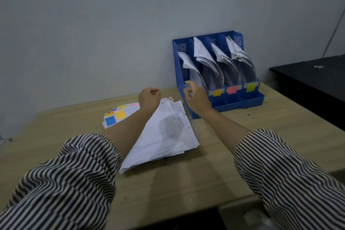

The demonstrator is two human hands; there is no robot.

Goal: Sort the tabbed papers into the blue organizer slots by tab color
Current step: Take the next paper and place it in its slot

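Striped sleeves [71, 173] fill the foreground as a person reaches across a wooden desk [186, 188] toward a filing job part done. Between the forearms lies the stack of tabbed papers [164, 132], fanned and loosely squared, with blue and yellow tabs [115, 117] showing at its far-left corner. The left hand [150, 97] hovers over the stack's far edge, fingers curled into a fist and apparently holding nothing. The right hand [196, 97] is raised in front of the leftmost slot, fingers loosely bent and slightly spread, gripping no sheet that can be seen.

Against the wall stands the blue organizer [248, 99], all four slots already holding curled sheets; yellow [217, 92], pink [232, 90] and yellow-green [251, 87] labels mark three slots, the leftmost label hidden behind the right hand.

The sheets are likely light and floppy, prone to sliding off the pile; pinching one at its tabbed edge and supporting it flat should keep it from buckling. A dark table [313, 80] sits at far right.
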